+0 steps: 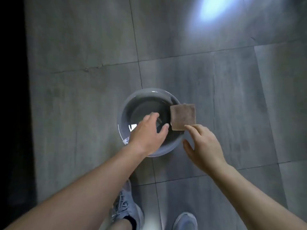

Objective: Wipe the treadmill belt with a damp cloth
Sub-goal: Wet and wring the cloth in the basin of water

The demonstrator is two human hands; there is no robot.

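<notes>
A folded brown cloth (pixel 183 116) lies across the right rim of a grey round basin (pixel 123 112) that stands on the floor and holds water. My left hand (pixel 147 133) hovers over the basin with spread, relaxed fingers and holds nothing. My right hand (pixel 203 146) reaches toward the cloth's near edge, fingers straight, a fingertip at or just short of the cloth. The treadmill belt is not in view.
Grey floor tiles (pixel 216 77) surround the basin. A dark strip (pixel 11 97) runs along the left edge of the view. My two grey shoes, the left shoe (pixel 126 211) and the right shoe (pixel 185 220), stand just behind the basin. A bright reflection (pixel 211 10) lies at the top right.
</notes>
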